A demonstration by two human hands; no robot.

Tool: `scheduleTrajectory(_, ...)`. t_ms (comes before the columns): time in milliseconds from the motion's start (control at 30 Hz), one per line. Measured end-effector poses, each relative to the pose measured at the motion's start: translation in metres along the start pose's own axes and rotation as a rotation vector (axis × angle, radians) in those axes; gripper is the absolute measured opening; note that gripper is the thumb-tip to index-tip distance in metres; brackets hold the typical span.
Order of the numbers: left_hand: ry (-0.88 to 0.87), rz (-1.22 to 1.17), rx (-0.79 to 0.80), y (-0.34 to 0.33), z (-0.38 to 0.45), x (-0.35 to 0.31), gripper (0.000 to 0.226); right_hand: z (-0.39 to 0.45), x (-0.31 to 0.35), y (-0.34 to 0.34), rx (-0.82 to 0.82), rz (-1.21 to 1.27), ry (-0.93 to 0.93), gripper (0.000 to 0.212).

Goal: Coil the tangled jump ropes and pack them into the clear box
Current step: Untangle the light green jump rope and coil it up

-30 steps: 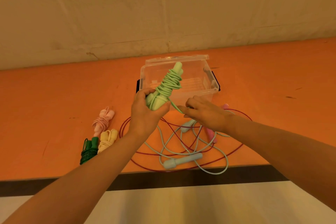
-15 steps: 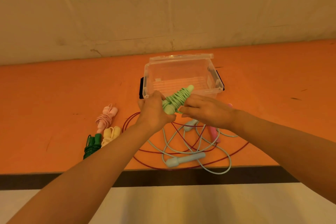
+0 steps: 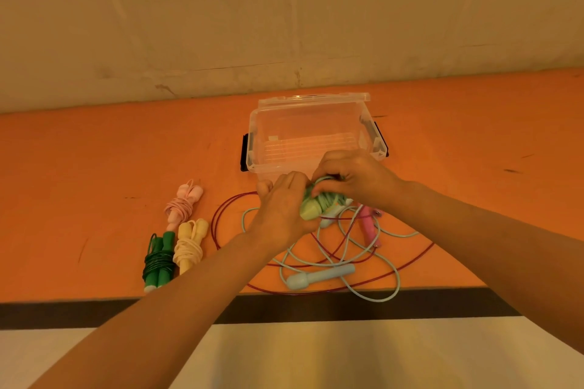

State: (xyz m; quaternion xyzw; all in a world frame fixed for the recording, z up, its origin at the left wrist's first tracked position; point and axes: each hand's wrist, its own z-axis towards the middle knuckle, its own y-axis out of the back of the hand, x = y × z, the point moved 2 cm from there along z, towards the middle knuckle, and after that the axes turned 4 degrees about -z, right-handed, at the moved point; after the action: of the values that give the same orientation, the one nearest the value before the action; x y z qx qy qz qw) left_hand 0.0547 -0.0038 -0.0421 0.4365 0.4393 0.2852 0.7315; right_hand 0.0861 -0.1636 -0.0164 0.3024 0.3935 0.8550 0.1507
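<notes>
Gripping the light-green jump rope bundle point(image 3: 319, 204) now lowered just before the clear box point(image 3: 316, 133), left hand point(image 3: 281, 208) and right hand point(image 3: 354, 177) both clasp it, apparently securing the final wrap before packing.

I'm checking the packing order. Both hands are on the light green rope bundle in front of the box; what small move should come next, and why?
Probably lift the light green rope bundle forward into the clear box. Both the left hand and right hand grip it, it looks fully wound, and the box stands open with nothing visible inside.
</notes>
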Motion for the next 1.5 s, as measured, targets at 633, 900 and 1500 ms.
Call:
scheduleTrajectory(633, -0.024, -0.177, -0.236, -0.008, -0.009, -0.014, 0.061, -0.006, -0.009, -0.008, -0.152, 0.076, -0.090, 0.038)
scheduleTrajectory(900, -0.066, -0.285, -0.272, -0.003, -0.008, -0.008, 0.056, -0.009, 0.002, -0.003, -0.230, 0.144, -0.186, 0.040)
scheduleTrajectory(1500, -0.086, -0.255, -0.368, 0.003, 0.001, -0.008, 0.046, -0.014, 0.006, 0.006, -0.080, 0.032, -0.128, 0.051)
